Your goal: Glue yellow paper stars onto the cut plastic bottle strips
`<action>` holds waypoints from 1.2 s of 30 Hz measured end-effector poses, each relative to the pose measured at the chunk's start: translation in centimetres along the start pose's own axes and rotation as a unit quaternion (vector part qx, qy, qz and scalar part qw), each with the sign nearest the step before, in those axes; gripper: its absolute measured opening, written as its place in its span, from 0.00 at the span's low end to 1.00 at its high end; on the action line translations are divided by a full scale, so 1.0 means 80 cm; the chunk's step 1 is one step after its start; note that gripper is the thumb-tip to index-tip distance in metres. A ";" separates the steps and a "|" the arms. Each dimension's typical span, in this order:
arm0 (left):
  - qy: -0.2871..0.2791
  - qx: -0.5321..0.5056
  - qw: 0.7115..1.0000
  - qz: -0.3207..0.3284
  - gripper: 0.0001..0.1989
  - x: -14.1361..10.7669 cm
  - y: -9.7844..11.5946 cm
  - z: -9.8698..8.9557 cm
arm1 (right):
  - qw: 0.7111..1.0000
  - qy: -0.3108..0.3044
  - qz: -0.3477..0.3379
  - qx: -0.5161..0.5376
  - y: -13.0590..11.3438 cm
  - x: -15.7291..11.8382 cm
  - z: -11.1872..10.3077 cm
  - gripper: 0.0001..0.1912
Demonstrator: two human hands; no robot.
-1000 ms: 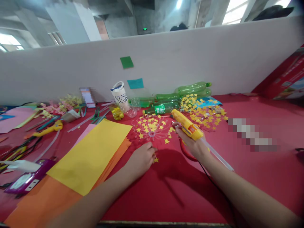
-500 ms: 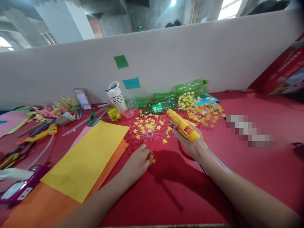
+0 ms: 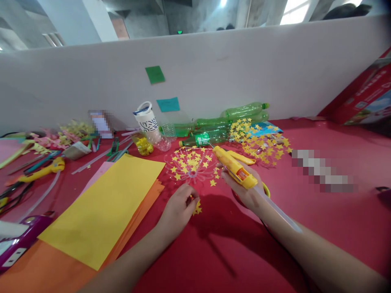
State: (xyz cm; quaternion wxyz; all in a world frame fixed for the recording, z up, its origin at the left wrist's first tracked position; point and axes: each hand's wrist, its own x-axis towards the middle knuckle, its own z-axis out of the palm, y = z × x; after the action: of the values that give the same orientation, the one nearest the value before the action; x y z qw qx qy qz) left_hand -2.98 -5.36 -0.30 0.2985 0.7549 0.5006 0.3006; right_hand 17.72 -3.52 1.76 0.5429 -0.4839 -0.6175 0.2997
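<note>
My right hand (image 3: 241, 185) is wrapped round a yellow glue gun (image 3: 233, 166), its nozzle pointing up and left, a clear glue stick trailing from its back over my forearm. Left of it, my left hand (image 3: 182, 203) has its fingers curled and pressed together at a small yellow star (image 3: 198, 208) low over the red table. Just beyond that hand lies a clear plastic flower-shaped piece (image 3: 192, 174) with many yellow stars (image 3: 189, 160) on it. One loose star (image 3: 213, 183) rests at its right edge.
Yellow paper (image 3: 106, 207) lies over orange sheets (image 3: 146, 200) on the left. Green bottles (image 3: 210, 124) and a white cup (image 3: 146, 120) stand or lie along the wall. Behind my right hand is a star-covered piece (image 3: 262, 142). A second glue gun (image 3: 45, 171) lies far left.
The fingers of my left hand have shifted and curled at the star. My right hand and the glue gun have moved only slightly. The view has tilted a little.
</note>
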 end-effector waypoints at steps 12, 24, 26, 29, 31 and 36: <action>0.002 -0.354 0.927 -0.124 0.07 -0.001 0.024 0.004 | 0.986 -0.112 -0.081 -0.096 -0.003 -0.018 0.013 0.06; 0.004 -0.346 0.925 -0.157 0.07 -0.004 0.039 0.012 | 0.986 -0.127 -0.039 -0.100 -0.005 -0.034 0.027 0.03; -0.011 -0.319 0.935 -0.158 0.05 -0.005 0.039 0.011 | 0.988 -0.121 -0.040 -0.092 -0.007 -0.035 0.027 0.03; 0.002 -0.289 0.948 -0.129 0.05 -0.005 0.038 0.005 | 0.988 -0.107 -0.055 -0.101 -0.012 -0.033 0.023 0.05; 0.036 -0.274 0.955 -0.110 0.05 -0.005 0.035 -0.002 | 0.985 -0.115 -0.073 -0.107 -0.016 -0.030 0.017 0.07; 0.119 -0.250 0.957 -0.092 0.06 -0.005 0.025 -0.024 | 0.983 -0.098 -0.104 -0.113 -0.027 -0.026 0.004 0.06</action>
State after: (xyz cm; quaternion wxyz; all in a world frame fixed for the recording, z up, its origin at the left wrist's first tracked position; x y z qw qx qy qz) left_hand -3.40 -6.06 2.40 0.4425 0.5659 0.5084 0.4748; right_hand 16.69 -6.13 2.84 0.4502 -0.4434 -0.7443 0.2161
